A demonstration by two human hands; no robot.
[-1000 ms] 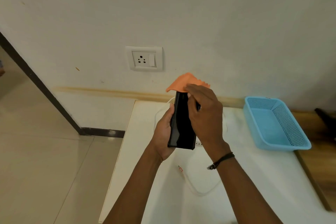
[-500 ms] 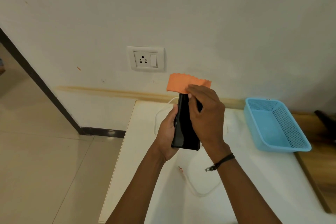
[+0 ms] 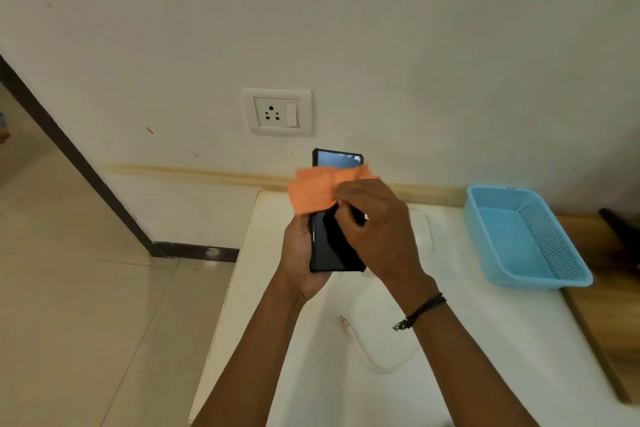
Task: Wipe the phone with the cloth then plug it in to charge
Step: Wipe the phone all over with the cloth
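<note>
While the left hand cradles the phone upright, long axis pointing away from the wrist, the right hand pinches the orange cloth across the screen just above its grip; the cable end lies on the table below both hands, nearer the left

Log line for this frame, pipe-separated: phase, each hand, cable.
phase: wiping | left hand: holds black phone | right hand: rubs orange cloth on screen | white charging cable: loose on table, unplugged
</note>
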